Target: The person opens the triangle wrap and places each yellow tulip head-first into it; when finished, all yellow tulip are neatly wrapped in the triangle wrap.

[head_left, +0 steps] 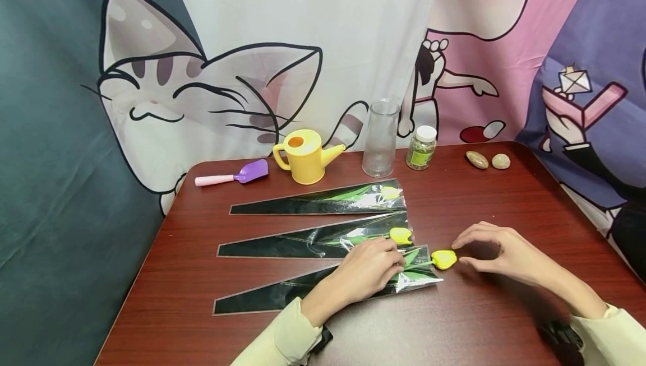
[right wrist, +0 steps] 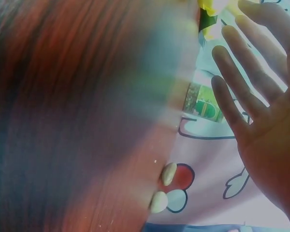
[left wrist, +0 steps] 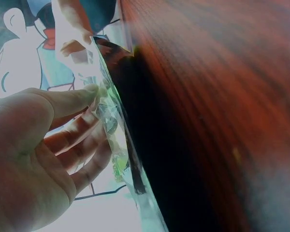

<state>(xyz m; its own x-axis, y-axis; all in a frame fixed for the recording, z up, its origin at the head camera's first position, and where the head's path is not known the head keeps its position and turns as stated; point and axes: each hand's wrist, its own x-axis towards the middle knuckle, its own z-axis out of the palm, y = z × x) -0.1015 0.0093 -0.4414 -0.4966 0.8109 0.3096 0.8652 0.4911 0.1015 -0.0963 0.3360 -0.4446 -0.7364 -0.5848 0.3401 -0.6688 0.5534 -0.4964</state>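
1. At the far left of the table (head_left: 166,299) lies a purple scoop with a pink handle (head_left: 234,175), then a yellow watering can (head_left: 304,156), both well apart from the hands.
2. Three cellophane sleeves lie fanned out; the nearest sleeve (head_left: 282,294) is pinned under the left hand (head_left: 365,270), whose fingers (left wrist: 89,94) rest fairly straight on the crinkled film at its wide mouth.
3. The yellow tulip head (head_left: 444,259) pokes out of that mouth, its leaves inside the film.
4. The right hand (head_left: 497,251) arches over the bloom, fingers (right wrist: 234,99) apart and fairly straight, tips touching or just beside it; no firm pinch shows.
5. Behind stand a clear glass vase (head_left: 381,139), a green-labelled jar (head_left: 421,147) and two pebbles (head_left: 487,160).
6. Risks, as I judge them: a loose fingertip hold could slip off the smooth bloom; pulling by the head might bend or detach it; if the left hand's pressure eases, the slick sleeve could slide along with the stem.
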